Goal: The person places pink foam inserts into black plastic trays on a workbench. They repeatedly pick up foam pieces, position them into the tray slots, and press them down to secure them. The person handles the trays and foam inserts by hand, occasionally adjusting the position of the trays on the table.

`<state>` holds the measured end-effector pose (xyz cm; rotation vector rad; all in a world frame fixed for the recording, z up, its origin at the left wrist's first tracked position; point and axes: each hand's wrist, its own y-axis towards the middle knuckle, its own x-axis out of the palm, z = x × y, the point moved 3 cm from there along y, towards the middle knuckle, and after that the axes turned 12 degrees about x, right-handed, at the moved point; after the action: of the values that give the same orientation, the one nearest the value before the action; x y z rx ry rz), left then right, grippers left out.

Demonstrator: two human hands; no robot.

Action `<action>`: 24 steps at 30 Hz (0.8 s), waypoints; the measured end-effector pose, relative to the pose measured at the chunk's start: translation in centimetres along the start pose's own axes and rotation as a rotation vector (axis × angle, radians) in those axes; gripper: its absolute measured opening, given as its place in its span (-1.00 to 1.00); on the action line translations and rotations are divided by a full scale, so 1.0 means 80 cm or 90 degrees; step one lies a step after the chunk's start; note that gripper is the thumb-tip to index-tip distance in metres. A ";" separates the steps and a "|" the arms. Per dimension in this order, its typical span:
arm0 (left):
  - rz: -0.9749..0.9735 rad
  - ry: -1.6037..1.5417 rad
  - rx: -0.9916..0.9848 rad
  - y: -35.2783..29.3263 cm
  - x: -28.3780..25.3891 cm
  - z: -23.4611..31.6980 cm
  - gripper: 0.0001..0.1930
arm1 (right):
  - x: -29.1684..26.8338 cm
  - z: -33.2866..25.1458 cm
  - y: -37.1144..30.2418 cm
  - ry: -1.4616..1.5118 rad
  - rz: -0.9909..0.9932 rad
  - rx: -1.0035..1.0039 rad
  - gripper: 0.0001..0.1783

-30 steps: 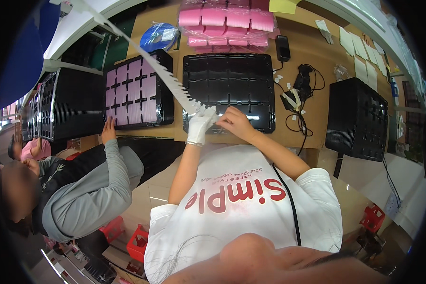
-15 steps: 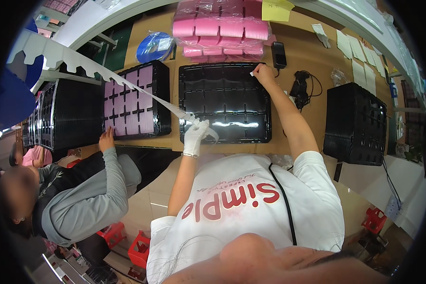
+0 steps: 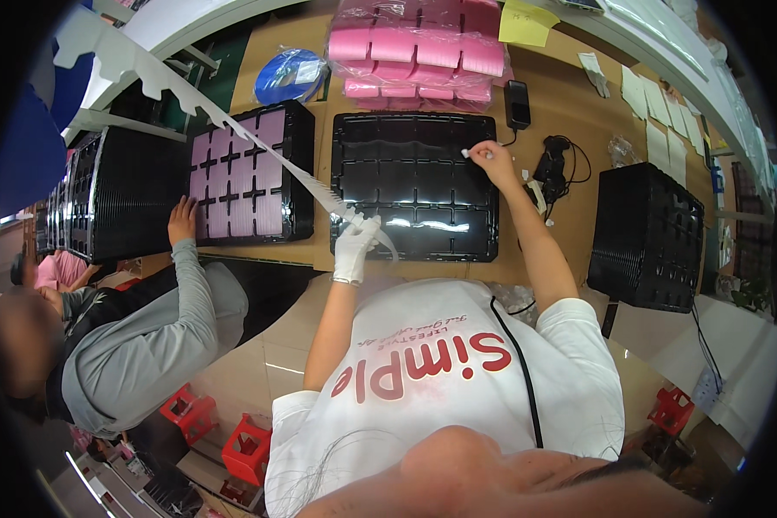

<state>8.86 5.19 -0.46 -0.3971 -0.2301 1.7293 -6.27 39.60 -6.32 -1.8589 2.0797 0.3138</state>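
Note:
A white glove covers my left hand [image 3: 355, 249], whose fingers are closed on a long white strip with a notched edge [image 3: 129, 59]. The strip stretches from the upper left down to that hand, and its thin tail curls beside the glove. Under it lies a shiny black plastic tray [image 3: 414, 179] with rows of compartments. My bare right hand [image 3: 494, 164] is over the tray's right edge, near its far corner. Its fingertips pinch a small white piece [image 3: 465, 153], too small to make out further.
Pink wrapped bundles [image 3: 416, 53] and a blue coil [image 3: 289, 78] lie behind the tray. At left, a co-worker's hand [image 3: 181, 220] touches a black tray with purple sheets [image 3: 242, 177]. Stacked black trays [image 3: 647, 233] stand right, past a black cable [image 3: 554, 164].
My right hand has come a little nearer to me from the tray's far right corner, still pinching the white piece. The co-worker's hand has shifted to the purple sheets' left side.

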 end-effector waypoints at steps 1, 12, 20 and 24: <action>-0.003 0.003 -0.004 0.000 0.000 0.002 -0.70 | -0.001 0.003 -0.001 -0.016 0.039 -0.003 -0.91; -0.019 0.028 -0.019 0.002 0.000 0.004 -0.68 | -0.004 -0.051 0.065 -0.425 0.033 0.132 -0.78; -0.037 -0.006 -0.026 0.005 -0.003 -0.006 -0.74 | 0.002 -0.012 0.070 -0.339 0.105 0.165 -0.68; -0.047 -0.010 -0.026 0.007 -0.002 -0.006 -0.78 | 0.000 -0.014 0.066 -0.378 0.142 0.107 -0.62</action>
<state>8.57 4.87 -1.04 -0.4005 -0.2891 1.6583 -11.61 39.81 -5.56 -1.2380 1.8211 0.6362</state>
